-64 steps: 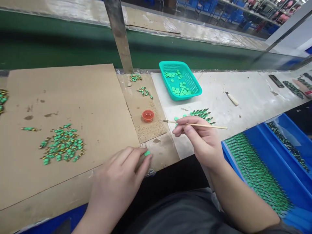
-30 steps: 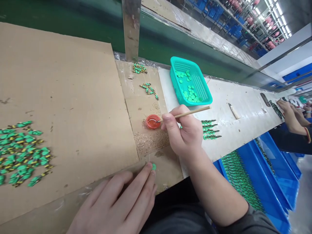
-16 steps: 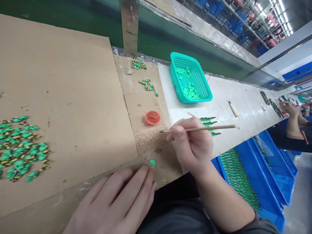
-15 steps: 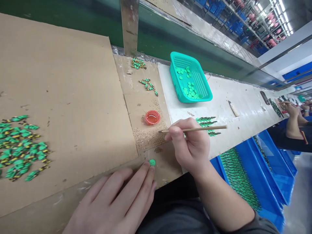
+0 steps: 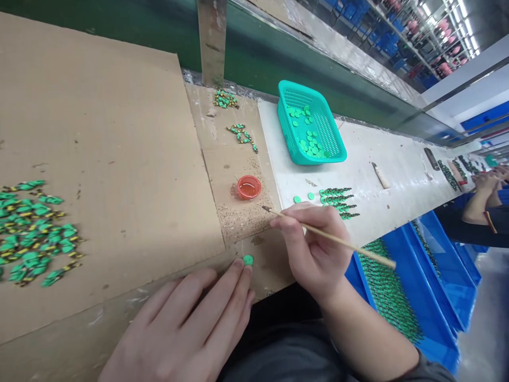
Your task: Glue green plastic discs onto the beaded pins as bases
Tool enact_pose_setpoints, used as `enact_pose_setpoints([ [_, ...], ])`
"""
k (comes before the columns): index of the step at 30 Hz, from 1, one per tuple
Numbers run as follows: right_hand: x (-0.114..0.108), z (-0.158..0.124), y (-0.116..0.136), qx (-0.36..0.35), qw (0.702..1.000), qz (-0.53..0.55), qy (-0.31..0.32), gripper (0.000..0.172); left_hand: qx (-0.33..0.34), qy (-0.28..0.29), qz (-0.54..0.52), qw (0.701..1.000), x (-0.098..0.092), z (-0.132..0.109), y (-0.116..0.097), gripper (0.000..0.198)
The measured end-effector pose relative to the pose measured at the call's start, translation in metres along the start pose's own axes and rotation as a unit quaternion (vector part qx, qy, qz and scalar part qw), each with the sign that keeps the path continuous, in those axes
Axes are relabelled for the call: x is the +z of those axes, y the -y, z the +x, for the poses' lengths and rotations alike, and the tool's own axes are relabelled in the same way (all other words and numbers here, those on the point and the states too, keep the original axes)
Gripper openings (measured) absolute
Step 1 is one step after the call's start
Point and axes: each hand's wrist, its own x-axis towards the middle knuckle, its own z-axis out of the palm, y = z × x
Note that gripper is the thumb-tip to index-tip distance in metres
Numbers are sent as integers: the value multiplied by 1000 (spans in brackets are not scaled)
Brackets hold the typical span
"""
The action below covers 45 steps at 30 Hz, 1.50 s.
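Observation:
A slim wooden paintbrush (image 5: 342,240) is pinched in my right hand (image 5: 318,241), its dark tip over the speckled cardboard just below a small red cup (image 5: 249,188) of clear liquid. At the fingertips of my left hand (image 5: 194,323) is a round green disc (image 5: 248,260) with small dots, held near the table's front edge. The left thumb is mostly hidden. Right of the cup, two loose green discs (image 5: 297,199) lie beside a row of green discs with dark, knobbly pieces (image 5: 338,197) attached.
A teal basket (image 5: 286,130) holds several green discs. Piles of green, yellow and black pieces (image 5: 35,239) lie on cardboard (image 5: 131,132). Blue bins (image 5: 417,286) sit low at the right, with a co-worker's arm (image 5: 475,201) beyond. A white-handled tool (image 5: 382,176) rests farther along.
The brush tip has lifted slightly towards the cup, and its handle has swung down to the right. My right hand shifted a little right, uncovering two green discs. My left hand stays nearly still.

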Motion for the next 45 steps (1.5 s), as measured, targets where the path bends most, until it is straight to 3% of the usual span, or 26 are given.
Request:
enact_pose_setpoints([
  [5,-5,-34,22,55,997,54,29,14,-14,10,-10,1000,-1,-7,-1,23],
  [9,-8,-44,30,48,996,-1,74,20,-25,23,-23,999,-2,-12,-2,29],
  [13,-7,-44,30,41,997,17,68,14,-19,41,-30,999,-1,-17,-5,29],
  [21,-12,-37,33,41,991,9,126,14,-18,54,-20,998,-1,-21,-5,42],
  [30,-10,-46,28,34,993,24,113,12,-17,52,-7,998,-3,-15,-9,38],
  [45,-9,-41,30,53,991,21,121,8,-14,52,-2,999,0,-24,-9,46],
])
